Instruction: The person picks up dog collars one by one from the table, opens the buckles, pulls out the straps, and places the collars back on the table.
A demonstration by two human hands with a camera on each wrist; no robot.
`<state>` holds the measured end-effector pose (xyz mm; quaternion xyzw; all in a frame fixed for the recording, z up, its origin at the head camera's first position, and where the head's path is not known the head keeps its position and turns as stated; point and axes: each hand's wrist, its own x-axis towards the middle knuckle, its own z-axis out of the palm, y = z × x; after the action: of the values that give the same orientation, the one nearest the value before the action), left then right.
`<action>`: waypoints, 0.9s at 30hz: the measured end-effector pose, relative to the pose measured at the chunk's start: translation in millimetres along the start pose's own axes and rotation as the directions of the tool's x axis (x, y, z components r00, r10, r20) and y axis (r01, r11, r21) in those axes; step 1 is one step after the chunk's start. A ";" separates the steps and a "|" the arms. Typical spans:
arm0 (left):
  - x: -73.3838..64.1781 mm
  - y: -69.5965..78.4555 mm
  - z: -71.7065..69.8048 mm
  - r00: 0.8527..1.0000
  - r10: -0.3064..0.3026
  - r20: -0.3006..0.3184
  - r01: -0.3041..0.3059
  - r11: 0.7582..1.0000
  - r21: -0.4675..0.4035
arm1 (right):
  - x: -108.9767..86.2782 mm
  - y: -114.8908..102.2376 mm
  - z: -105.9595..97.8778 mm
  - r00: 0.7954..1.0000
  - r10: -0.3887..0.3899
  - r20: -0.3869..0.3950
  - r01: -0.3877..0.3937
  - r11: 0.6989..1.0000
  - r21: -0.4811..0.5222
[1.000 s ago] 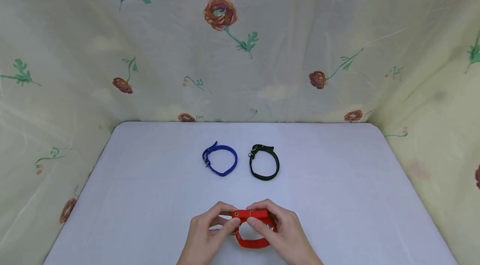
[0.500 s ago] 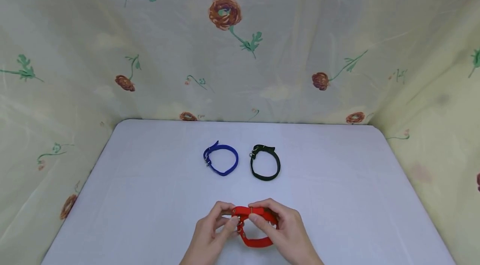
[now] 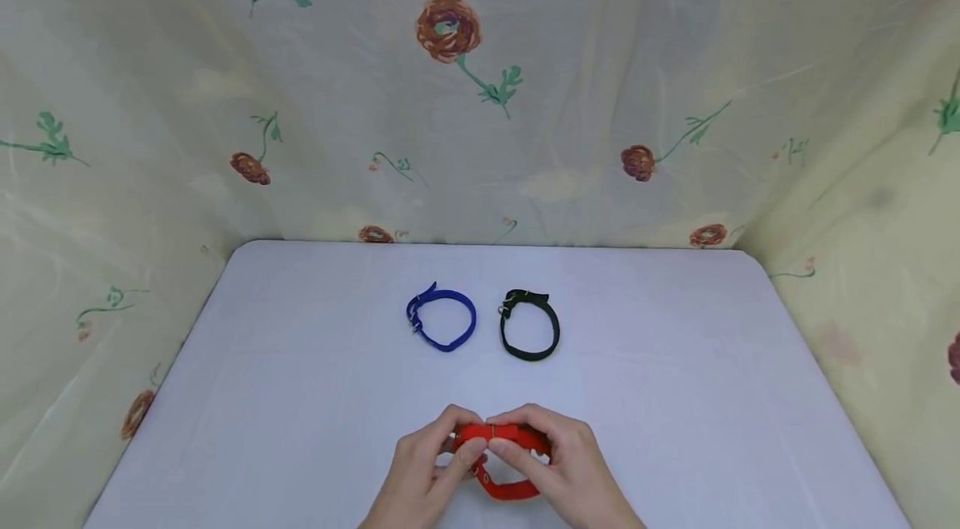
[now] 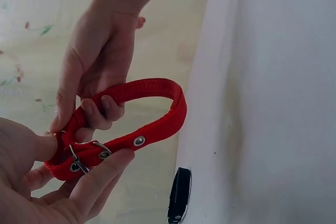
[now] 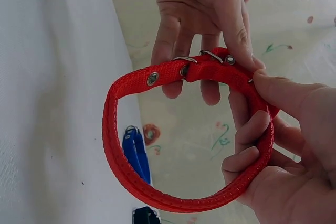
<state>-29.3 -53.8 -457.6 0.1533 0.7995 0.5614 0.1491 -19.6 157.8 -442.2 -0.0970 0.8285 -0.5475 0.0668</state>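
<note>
A red dog collar (image 3: 513,491), fastened into a loop, is held between both hands near the front of the table. My left hand (image 3: 427,462) pinches its upper strap at the left, thumb in front and fingers behind. Beside it, my right hand (image 3: 562,462) grips the same strap, with the thumb tips almost meeting. In the left wrist view, fingers of the left hand (image 4: 73,187) lie along the strap by the metal buckle and eyelets. The right wrist view shows the right hand (image 5: 294,140) with fingers curled inside the loop of the red collar (image 5: 111,135).
Farther back on the white table (image 3: 300,396) lie a blue collar (image 3: 473,316) and, to its right, a black collar (image 3: 557,329), both looped. Flower-patterned cloth (image 3: 555,179) surrounds the table at the back and sides.
The left hand's fingertips have slid right along the red strap, closing the gap to the right hand and covering the eyelet seen earlier. The other collars have stayed put.
</note>
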 end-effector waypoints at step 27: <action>-1.4 0.2 6.5 0.997 0.073 0.024 -0.075 0.992 0.098 | -5.1 0.5 -3.9 0.999 -0.036 0.003 0.036 0.999 -0.020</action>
<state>-25.3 -48.8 -459.5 0.1957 0.8184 0.5248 0.1284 -15.5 162.7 -441.1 -0.1132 0.8320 -0.5401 0.0571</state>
